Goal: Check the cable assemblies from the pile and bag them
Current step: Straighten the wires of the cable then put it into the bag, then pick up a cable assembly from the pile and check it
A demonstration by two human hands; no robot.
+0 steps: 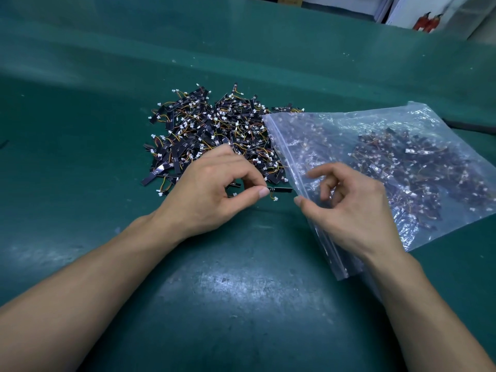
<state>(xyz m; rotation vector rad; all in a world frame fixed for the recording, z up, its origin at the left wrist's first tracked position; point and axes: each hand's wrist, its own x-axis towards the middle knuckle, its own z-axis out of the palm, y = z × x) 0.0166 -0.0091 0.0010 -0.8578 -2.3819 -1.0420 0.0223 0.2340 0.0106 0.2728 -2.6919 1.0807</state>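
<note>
The green counter (241, 304) is carrying all items. The clear zip bag (402, 124), part-filled with assemblies, is lying at the right, its mouth overlapping the pile (209, 130) at centre. The left hand (209, 194) is pinching one cable assembly (280, 189) between thumb and index finger, just beside the bag mouth. The right hand (349, 208) is resting on the bag mouth, fingers loosely curled; whether it is gripping cannot be told.
</note>
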